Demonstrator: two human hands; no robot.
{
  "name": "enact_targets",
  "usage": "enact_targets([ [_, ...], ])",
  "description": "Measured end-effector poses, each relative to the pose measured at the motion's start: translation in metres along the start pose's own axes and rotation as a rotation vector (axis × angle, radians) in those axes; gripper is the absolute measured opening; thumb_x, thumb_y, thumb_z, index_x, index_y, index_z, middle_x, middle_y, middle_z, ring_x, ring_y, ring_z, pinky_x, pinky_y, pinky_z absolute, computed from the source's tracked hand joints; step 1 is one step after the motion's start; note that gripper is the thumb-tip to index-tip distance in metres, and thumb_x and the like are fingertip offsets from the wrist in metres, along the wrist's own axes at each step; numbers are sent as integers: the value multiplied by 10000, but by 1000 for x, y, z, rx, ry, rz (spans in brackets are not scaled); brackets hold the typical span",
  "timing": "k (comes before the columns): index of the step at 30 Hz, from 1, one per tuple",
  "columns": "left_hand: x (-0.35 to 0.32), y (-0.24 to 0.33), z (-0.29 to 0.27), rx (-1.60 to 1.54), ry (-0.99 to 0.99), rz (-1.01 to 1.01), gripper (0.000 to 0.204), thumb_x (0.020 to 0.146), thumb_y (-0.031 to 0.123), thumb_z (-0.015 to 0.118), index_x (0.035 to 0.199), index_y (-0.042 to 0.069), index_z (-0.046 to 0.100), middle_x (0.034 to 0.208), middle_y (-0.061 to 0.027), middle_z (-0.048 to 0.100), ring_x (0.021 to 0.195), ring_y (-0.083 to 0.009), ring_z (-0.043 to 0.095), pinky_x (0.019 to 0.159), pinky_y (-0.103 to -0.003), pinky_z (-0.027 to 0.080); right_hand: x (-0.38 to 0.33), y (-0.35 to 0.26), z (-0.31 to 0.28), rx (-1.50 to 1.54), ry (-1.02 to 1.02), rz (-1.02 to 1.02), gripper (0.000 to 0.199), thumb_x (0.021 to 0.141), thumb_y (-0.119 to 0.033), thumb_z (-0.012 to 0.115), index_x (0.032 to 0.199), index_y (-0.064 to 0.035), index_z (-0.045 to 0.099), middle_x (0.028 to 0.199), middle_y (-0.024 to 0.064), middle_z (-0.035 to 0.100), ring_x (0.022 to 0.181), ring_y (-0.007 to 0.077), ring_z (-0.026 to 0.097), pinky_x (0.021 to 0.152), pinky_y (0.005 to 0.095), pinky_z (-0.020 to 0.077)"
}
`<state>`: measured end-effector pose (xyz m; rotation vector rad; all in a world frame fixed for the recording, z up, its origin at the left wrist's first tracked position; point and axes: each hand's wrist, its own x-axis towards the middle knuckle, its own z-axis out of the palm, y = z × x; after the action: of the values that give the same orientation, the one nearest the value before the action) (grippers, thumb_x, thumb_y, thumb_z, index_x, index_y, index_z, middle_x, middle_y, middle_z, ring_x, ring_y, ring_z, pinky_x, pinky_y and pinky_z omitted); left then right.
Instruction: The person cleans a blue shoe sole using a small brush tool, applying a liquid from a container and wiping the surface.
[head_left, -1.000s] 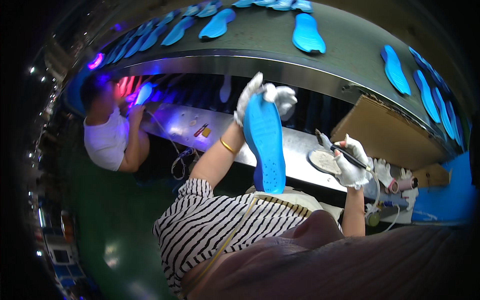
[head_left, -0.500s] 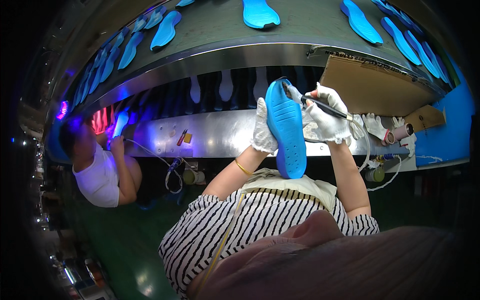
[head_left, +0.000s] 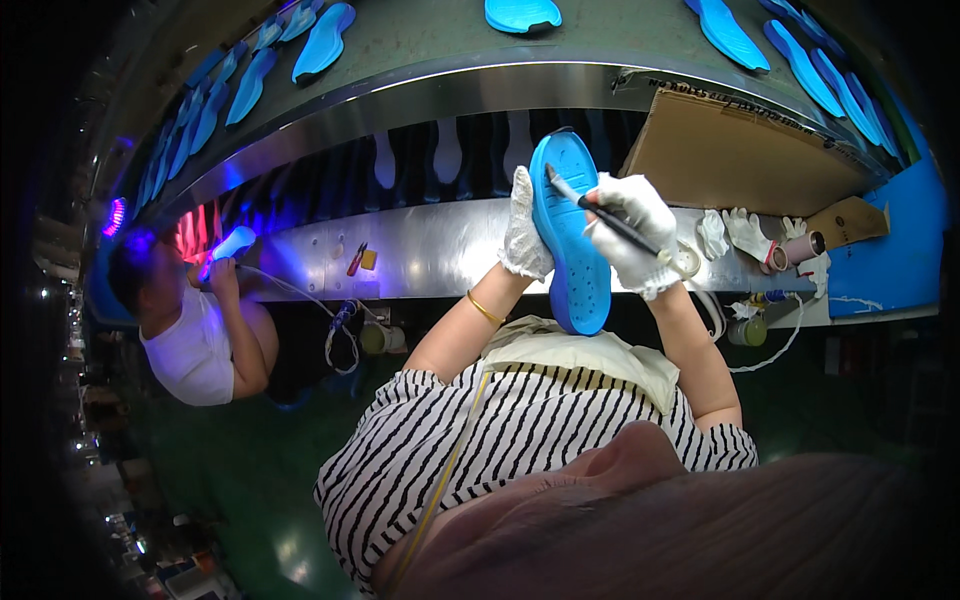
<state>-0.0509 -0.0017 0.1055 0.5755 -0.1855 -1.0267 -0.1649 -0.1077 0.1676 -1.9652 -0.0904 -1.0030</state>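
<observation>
The left hand (head_left: 524, 232), in a white glove, grips a blue shoe sole (head_left: 568, 238) by its left edge and holds it upright above the near edge of the steel workbench (head_left: 420, 255), heel end low over the person's apron (head_left: 585, 352). The right hand (head_left: 632, 232), also gloved, pinches a thin dark brush (head_left: 600, 212) like a pen, its tip touching the upper part of the sole. To do this well, the left hand should probably keep the sole steady and tilted toward the face, while the brush moves in even strokes inside the rim without running over the edge. More blue soles (head_left: 322, 42) lie on the far conveyor belt (head_left: 430, 40). At left, a co-worker (head_left: 190, 330) handles another sole under violet light.
</observation>
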Motion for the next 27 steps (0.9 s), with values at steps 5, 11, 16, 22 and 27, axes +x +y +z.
enact_targets([
  [5, -8, 12, 2, 2, -18, -53, 973, 797, 799, 382, 1369, 12, 394, 1262, -230, 538, 1117, -346, 571, 971, -469, 475, -18, 3, 3, 77, -28, 161, 265, 668, 35, 705, 920, -31, 650, 802, 83, 617, 717, 177, 627, 657, 283, 511],
  [11, -16, 25, 14, 47, -18, -42, 940, 826, 771, 372, 1375, 9, 396, 1260, -236, 539, 1101, -356, 580, 964, -475, 478, -28, -16, 2, 8, -186, 93, 224, 669, 38, 706, 871, -25, 632, 857, 98, 627, 770, 189, 621, 693, 297, 508],
  [16, -45, 6, -13, 179, -109, -135, 947, 810, 782, 359, 1391, 34, 375, 1344, -167, 482, 1198, -287, 503, 1024, -447, 426, -60, 6, -11, 200, -81, 395, 149, 765, 33, 670, 897, -6, 614, 851, 70, 620, 695, 112, 612, 640, 248, 515],
  [22, -39, -2, -8, 388, -44, -132, 992, 753, 830, 312, 1369, 55, 371, 1292, -152, 499, 1149, -272, 532, 962, -424, 483, -59, -9, -9, 317, -126, 428, 137, 769, 27, 674, 893, -4, 623, 864, 70, 616, 795, 110, 623, 718, 244, 508],
  [27, -20, -3, 0, 61, -89, -44, 1139, 645, 904, 332, 1335, 1, 410, 1192, -183, 571, 1067, -309, 589, 923, -455, 506, -56, 3, -7, 259, -37, 403, 156, 740, 36, 695, 874, -18, 636, 854, 79, 649, 769, 133, 626, 707, 270, 512],
])
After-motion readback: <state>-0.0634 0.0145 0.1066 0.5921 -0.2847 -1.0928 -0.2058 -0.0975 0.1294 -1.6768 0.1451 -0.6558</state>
